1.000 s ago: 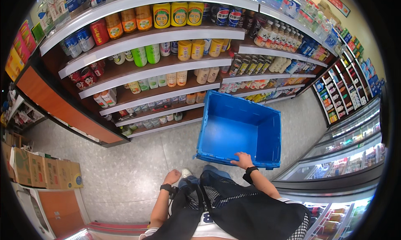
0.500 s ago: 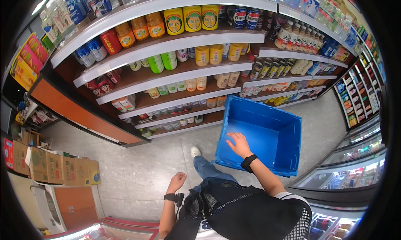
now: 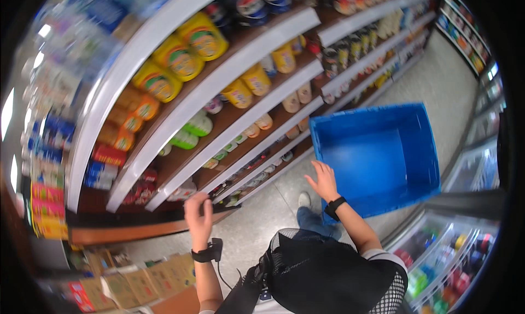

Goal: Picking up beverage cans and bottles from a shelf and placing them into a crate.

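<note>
My left hand is raised in front of the low shelves, fingers loosely curled, holding nothing. My right hand hangs open with spread fingers just beside the near left corner of an empty blue plastic crate that stands on the floor. It does not touch the crate. Both wrists carry black bands. The shelves in front of me hold yellow bottles, green bottles and small cups.
A grey speckled floor runs along the aisle. Glass-fronted chilled cabinets with drinks stand at the right. Cardboard boxes are stacked at the lower left. My shoe shows below the right hand.
My head has swung left and closer to the shelves. The right hand has lifted off the crate's rim. The left hand has risen from my side toward the shelves.
</note>
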Demonstrator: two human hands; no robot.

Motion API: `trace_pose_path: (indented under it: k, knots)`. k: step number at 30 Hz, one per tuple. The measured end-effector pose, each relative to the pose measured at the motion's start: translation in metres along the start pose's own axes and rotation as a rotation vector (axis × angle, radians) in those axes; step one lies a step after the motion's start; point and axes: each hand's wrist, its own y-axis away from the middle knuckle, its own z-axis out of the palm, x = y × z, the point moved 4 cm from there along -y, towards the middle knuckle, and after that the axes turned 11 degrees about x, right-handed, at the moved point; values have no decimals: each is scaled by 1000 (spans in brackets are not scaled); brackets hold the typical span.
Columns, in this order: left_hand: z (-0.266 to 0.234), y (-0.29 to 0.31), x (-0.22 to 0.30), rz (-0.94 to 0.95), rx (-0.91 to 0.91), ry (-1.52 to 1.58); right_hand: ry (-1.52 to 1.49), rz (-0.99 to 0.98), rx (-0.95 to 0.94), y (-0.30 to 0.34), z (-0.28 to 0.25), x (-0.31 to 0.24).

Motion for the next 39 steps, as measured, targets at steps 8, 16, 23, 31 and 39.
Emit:
trace_pose_path:
  k: [8,16,23,31,39]
  knots:
    - [-53,-79,6,289,337,-256,221,4,135,-3,36,-22]
    - [-27,-130,15,409,428,-166,13,-127,274,-53,-7,-42]
    - [20,-174,22,381,447,-20,-141,-193,406,-90,-70,-86]
    - [63,-188,43,485,436,-117,-126,-438,494,-117,-147,-172]
    - [85,-174,68,499,421,-81,-119,-661,538,-220,-173,-240]
